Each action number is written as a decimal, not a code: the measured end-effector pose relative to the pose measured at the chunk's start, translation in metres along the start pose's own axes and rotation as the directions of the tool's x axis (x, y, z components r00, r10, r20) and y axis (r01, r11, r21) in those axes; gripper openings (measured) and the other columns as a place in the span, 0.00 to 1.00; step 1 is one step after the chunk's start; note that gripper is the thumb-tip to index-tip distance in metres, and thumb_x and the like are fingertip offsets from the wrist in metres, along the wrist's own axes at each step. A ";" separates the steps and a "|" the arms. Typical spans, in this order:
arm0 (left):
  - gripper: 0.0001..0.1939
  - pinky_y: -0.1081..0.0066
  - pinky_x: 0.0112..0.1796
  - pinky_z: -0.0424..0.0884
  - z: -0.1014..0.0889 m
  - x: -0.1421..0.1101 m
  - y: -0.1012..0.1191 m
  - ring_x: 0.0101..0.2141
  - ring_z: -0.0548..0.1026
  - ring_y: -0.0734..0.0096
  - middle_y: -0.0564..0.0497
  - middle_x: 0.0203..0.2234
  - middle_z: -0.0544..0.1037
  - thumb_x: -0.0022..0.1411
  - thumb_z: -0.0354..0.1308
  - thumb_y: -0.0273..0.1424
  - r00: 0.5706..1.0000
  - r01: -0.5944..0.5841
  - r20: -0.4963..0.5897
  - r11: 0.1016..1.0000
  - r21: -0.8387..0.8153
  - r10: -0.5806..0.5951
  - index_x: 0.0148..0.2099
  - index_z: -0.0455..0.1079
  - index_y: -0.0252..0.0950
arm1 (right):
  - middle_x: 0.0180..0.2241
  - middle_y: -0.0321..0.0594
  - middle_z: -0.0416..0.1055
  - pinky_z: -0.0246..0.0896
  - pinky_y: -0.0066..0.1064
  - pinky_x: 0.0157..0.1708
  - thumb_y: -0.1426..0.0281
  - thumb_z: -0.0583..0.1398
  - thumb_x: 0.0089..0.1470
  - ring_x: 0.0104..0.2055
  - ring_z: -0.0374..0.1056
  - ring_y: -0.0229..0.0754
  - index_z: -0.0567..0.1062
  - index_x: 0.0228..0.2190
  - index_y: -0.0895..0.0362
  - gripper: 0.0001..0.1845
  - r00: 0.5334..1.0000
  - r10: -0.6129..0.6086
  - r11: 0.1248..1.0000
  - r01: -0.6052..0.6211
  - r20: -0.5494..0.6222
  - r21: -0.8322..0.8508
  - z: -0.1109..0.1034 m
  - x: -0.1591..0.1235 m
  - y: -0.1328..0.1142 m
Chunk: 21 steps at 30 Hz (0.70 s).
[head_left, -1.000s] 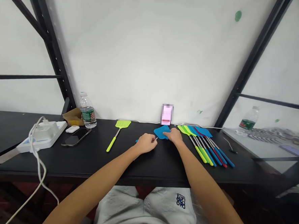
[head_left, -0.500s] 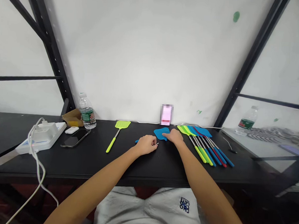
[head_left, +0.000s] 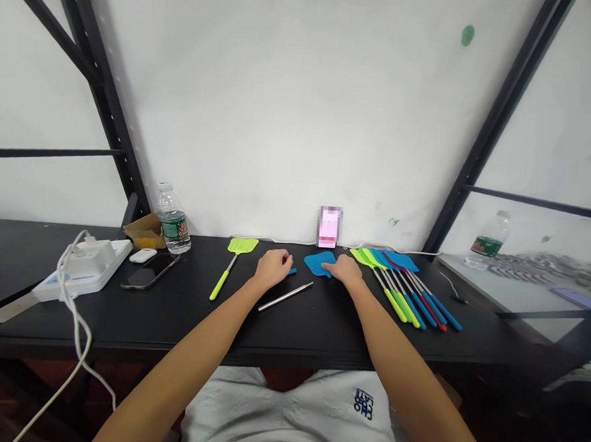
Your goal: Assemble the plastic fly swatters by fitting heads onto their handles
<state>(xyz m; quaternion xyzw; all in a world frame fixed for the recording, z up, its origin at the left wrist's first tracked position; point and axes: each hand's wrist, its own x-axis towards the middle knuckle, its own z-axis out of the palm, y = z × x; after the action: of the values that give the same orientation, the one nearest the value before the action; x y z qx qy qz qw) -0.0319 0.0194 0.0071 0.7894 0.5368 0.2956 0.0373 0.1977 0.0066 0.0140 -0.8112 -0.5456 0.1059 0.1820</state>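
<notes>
A blue fly swatter lies in parts on the black table (head_left: 169,320). My right hand (head_left: 345,269) rests on its blue mesh head (head_left: 317,262), fingers closed on the head's near edge. My left hand (head_left: 271,266) is curled around a short blue handle (head_left: 291,271); only the handle's tip shows past my fingers. A bare metal rod (head_left: 285,296) lies slantwise on the table just in front of both hands, touched by neither.
A green swatter (head_left: 234,256) lies left of my hands; several green, blue and red swatters (head_left: 404,284) lie in a row at the right. A water bottle (head_left: 173,219), phone (head_left: 149,272), earbud case (head_left: 142,255), power strip (head_left: 85,265) with cable and cardboard box (head_left: 145,228) sit left.
My left hand has let go of the metal rod and moved up and left to the blue handle. The rod now lies uncovered on the table. My right hand stayed on the blue head.
</notes>
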 end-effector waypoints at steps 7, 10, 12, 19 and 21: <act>0.13 0.69 0.36 0.67 0.000 0.018 -0.044 0.40 0.76 0.61 0.46 0.35 0.79 0.63 0.49 0.38 0.968 0.238 0.045 0.962 0.133 -0.246 0.32 0.72 0.38 | 0.47 0.56 0.73 0.66 0.36 0.41 0.49 0.64 0.48 0.49 0.71 0.55 0.75 0.44 0.60 0.30 1.000 -0.009 1.000 0.009 0.024 0.006 -0.001 0.001 0.001; 0.13 0.67 0.37 0.68 0.002 0.020 -0.049 0.41 0.76 0.59 0.46 0.36 0.79 0.62 0.49 0.38 0.964 0.247 0.064 0.956 0.158 -0.260 0.33 0.72 0.39 | 0.47 0.56 0.73 0.66 0.36 0.41 0.49 0.64 0.48 0.49 0.71 0.55 0.75 0.44 0.60 0.31 1.000 -0.015 1.000 0.015 0.027 0.001 -0.001 0.001 0.001; 0.13 0.67 0.38 0.68 0.004 0.020 -0.049 0.41 0.76 0.59 0.46 0.37 0.80 0.61 0.50 0.39 0.964 0.240 0.074 0.957 0.163 -0.254 0.34 0.72 0.40 | 0.46 0.56 0.73 0.66 0.36 0.41 0.49 0.64 0.48 0.49 0.71 0.55 0.75 0.44 0.60 0.31 1.000 -0.018 1.000 0.018 0.023 -0.002 -0.001 0.001 0.000; 0.12 0.67 0.39 0.68 0.004 0.019 -0.049 0.41 0.76 0.60 0.46 0.37 0.80 0.61 0.50 0.38 0.965 0.224 0.095 0.960 0.167 -0.242 0.35 0.72 0.40 | 0.46 0.56 0.73 0.66 0.38 0.42 0.49 0.64 0.48 0.49 0.71 0.56 0.75 0.44 0.60 0.30 0.999 -0.015 1.000 0.016 0.028 -0.010 -0.001 0.000 -0.001; 0.13 0.66 0.39 0.68 0.003 0.020 -0.049 0.41 0.76 0.59 0.46 0.38 0.80 0.61 0.49 0.39 0.966 0.220 0.102 0.961 0.169 -0.239 0.35 0.72 0.40 | 0.46 0.56 0.73 0.66 0.37 0.41 0.49 0.64 0.48 0.49 0.71 0.56 0.75 0.43 0.60 0.30 1.000 -0.021 1.000 0.021 0.011 -0.008 -0.001 0.000 0.000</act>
<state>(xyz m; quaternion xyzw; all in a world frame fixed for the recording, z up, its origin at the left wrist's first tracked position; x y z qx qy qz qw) -0.0659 0.0578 -0.0054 0.7388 0.6429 0.1976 0.0419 0.1979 0.0066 0.0147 -0.8056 -0.5554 0.1060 0.1769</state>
